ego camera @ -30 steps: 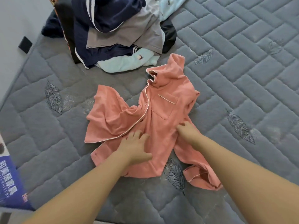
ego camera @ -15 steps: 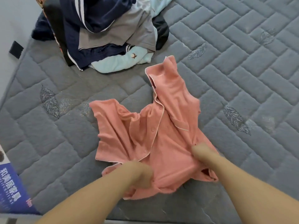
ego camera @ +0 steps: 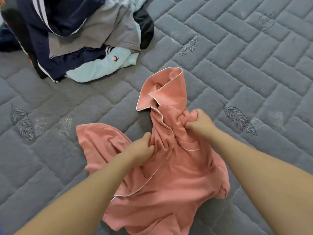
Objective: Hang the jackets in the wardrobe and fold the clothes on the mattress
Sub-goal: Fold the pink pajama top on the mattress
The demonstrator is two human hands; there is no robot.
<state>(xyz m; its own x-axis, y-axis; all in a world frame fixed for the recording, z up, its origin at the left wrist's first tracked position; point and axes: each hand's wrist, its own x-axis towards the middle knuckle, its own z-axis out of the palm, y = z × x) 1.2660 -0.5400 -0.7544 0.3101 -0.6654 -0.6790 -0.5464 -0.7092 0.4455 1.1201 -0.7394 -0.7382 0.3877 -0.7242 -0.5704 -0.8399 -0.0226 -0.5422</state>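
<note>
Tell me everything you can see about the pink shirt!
The pink shirt is salmon-coloured, of soft-looking cloth, with thin white piping along the collar, front edge and chest pocket, and matching buttons down the front. It lies crumpled, not yet folded, on the grey quilted mattress, collar pointing away from the person. The left hand grips bunched cloth beside the button edge; the right hand grips a bunch just below the collar. It sits apart from the clothes pile.

Shirt (ego camera: 171, 175) on mattress (ego camera: 254, 65), clothes pile (ego camera: 81, 39) behind-left
</note>
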